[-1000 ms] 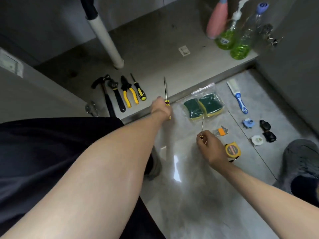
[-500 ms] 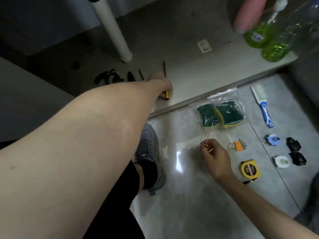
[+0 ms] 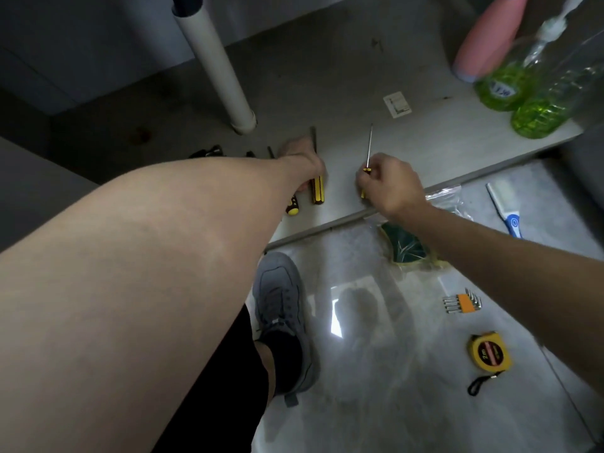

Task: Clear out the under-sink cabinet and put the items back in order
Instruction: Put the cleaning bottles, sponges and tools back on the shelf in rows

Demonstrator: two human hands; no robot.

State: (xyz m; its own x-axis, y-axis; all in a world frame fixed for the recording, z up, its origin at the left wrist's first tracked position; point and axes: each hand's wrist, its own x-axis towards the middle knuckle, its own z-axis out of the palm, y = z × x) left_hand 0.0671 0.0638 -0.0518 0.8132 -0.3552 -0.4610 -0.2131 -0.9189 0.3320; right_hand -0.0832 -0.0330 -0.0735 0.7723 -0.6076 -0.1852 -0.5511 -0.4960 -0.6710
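While both arms are stretched out over the cabinet floor [image 3: 343,93], two screwdrivers are being handled there. The left hand [image 3: 302,155] is laid on the big screwdriver [image 3: 317,188], which lies flat near the front edge with its yellow-and-black handle pointing toward the near side; the fingers are mostly hidden behind the wrist, so it can't really be told whether that grip is curled round the tool or just resting on it. Just left of it, the butt of a second yellow-and-black handle [image 3: 292,206] is seen poking out from under the forearm. The thin screwdriver [image 3: 368,148] is pinched in the right hand [image 3: 389,184], fingers curled tight on its small yellow handle, shaft pointing toward the far side.

Farther back, the white drain pipe [image 3: 215,67] is planted on the cabinet floor. At the far right, a pink bottle [image 3: 487,37] and two bottles of green liquid [image 3: 529,103] are grouped together, pretty blurry.

Out on the tiled floor [image 3: 376,371], a bag of green sponges [image 3: 407,246] is partly covered by the right forearm. To the right, a blue-and-white brush [image 3: 505,207] is seen, and nearer, an orange hex key set [image 3: 462,302] and a yellow tape measure [image 3: 488,351]. A grey sneaker [image 3: 281,305] is planted near the cabinet edge.
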